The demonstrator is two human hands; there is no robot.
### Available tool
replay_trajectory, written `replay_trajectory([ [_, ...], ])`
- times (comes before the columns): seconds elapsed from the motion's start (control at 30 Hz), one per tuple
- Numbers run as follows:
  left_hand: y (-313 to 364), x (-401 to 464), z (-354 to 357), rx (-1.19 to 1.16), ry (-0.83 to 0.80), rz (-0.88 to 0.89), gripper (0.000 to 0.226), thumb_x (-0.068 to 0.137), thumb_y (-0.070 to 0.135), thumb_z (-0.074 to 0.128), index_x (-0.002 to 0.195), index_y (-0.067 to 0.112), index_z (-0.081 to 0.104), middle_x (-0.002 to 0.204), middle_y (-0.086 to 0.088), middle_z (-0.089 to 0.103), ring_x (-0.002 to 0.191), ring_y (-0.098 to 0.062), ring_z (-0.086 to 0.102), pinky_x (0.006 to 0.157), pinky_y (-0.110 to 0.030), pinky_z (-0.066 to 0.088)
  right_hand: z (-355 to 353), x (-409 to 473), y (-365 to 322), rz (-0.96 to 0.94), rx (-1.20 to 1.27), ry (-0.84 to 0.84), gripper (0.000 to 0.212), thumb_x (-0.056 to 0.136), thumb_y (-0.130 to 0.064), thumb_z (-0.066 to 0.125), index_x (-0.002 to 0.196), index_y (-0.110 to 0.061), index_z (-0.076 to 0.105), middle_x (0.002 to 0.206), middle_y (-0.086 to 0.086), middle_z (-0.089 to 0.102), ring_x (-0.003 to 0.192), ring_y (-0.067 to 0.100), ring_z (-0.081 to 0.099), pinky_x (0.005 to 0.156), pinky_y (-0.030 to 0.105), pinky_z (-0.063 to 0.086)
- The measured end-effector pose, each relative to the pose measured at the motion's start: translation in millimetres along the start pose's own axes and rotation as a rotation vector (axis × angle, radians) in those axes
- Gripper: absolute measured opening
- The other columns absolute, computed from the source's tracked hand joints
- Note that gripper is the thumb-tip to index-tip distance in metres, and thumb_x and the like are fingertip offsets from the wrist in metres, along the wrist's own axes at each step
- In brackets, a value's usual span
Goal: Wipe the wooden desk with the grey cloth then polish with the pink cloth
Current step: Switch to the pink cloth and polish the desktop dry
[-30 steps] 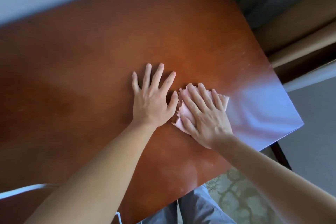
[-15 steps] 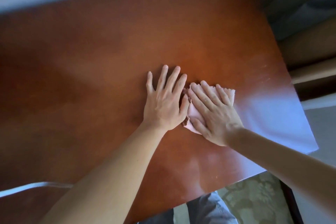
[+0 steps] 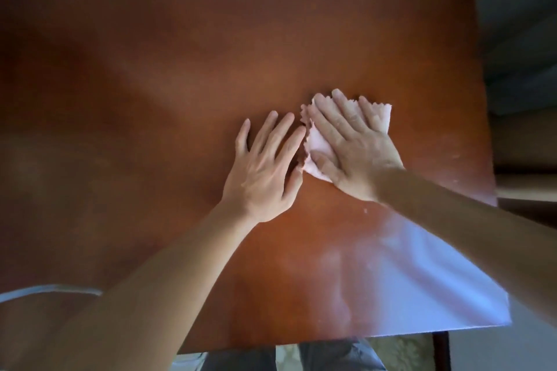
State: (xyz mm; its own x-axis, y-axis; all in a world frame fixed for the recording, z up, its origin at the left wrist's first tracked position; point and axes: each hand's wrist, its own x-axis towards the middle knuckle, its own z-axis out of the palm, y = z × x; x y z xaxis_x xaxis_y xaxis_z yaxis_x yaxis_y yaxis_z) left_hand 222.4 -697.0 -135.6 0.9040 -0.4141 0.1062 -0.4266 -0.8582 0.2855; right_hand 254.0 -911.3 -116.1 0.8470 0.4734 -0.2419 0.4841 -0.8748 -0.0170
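Observation:
The reddish-brown wooden desk [image 3: 150, 84] fills most of the view. A folded pink cloth [image 3: 380, 117] with a zigzag edge lies flat on it, right of centre. My right hand [image 3: 349, 147] presses flat on top of the cloth, fingers spread and pointing away from me. My left hand [image 3: 265, 172] lies flat on the bare wood just to the left, its index finger and thumb touching the cloth's left edge. The grey cloth is not in view.
The desk's near edge [image 3: 331, 337] runs along the bottom, its right edge [image 3: 485, 129] beside dark furniture. A bright window glare [image 3: 422, 280] covers the near right corner. My grey trousers [image 3: 331, 355] and patterned floor show below. A pale strap [image 3: 51, 291] lies at the lower left.
The right hand has slid the pink cloth away from me and to the right across the desk. The left hand followed alongside, and the view has turned to face the desk squarely.

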Motion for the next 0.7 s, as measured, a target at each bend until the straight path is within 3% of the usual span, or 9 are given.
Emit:
replay_trajectory([
  [0.13, 5.5, 2.8, -3.3, 0.005, 0.023, -0.076, 0.051, 0.098, 0.034, 0.048, 0.147, 0.017, 0.052, 0.16, -0.006, 0.041, 0.151, -0.031, 0.033, 0.121, -0.06, 0.016, 4.4, -27.7, -6.4, -0.169, 0.038, -0.024, 0.071, 0.103, -0.054, 0.022, 0.161, -0.014, 0.021, 0.169, 0.004, 0.017, 0.157, 0.027, 0.011, 0.125, 0.054, 0.007],
  [0.23, 11.9, 20.9, -8.2, -0.016, 0.063, -0.221, 0.049, 0.097, 0.033, 0.048, 0.143, 0.018, 0.056, 0.158, -0.006, 0.044, 0.15, -0.032, 0.033, 0.119, -0.062, 0.017, -3.4, 3.3, 22.8, -0.245, 0.002, -0.06, 0.071, 0.102, -0.057, 0.015, 0.162, -0.019, 0.015, 0.169, 0.0, 0.005, 0.158, 0.023, 0.003, 0.126, 0.051, 0.001],
  [0.33, 10.4, 55.8, -10.0, 0.059, 0.048, -0.22, 0.05, 0.099, 0.035, 0.044, 0.145, 0.019, 0.054, 0.159, -0.007, 0.043, 0.151, -0.031, 0.033, 0.118, -0.063, 0.018, -18.3, 58.2, 52.7, -0.139, -0.034, -0.045, 0.073, 0.101, -0.06, 0.005, 0.164, -0.021, 0.007, 0.172, -0.001, 0.002, 0.158, 0.023, -0.004, 0.126, 0.048, -0.004],
  [0.47, -10.1, 110.6, -11.1, 0.11, 0.019, -0.412, 0.055, 0.1, 0.038, 0.038, 0.153, 0.023, 0.042, 0.166, -0.006, 0.03, 0.155, -0.031, 0.02, 0.119, -0.062, 0.013, -24.9, 81.5, 54.4, -0.062, -0.014, -0.013, 0.073, 0.101, -0.058, 0.001, 0.163, -0.02, 0.001, 0.172, 0.0, -0.001, 0.158, 0.023, -0.007, 0.126, 0.051, -0.002],
  [0.7, -8.5, 129.8, 7.8, 0.093, 0.049, -0.41, 0.051, 0.102, 0.037, 0.038, 0.151, 0.023, 0.046, 0.164, -0.005, 0.035, 0.155, -0.03, 0.023, 0.12, -0.062, 0.014, -9.9, 33.2, 56.6, -0.265, 0.027, -0.032, 0.071, 0.103, -0.06, 0.015, 0.162, -0.02, 0.021, 0.169, 0.001, 0.01, 0.158, 0.025, 0.005, 0.126, 0.054, 0.006],
])
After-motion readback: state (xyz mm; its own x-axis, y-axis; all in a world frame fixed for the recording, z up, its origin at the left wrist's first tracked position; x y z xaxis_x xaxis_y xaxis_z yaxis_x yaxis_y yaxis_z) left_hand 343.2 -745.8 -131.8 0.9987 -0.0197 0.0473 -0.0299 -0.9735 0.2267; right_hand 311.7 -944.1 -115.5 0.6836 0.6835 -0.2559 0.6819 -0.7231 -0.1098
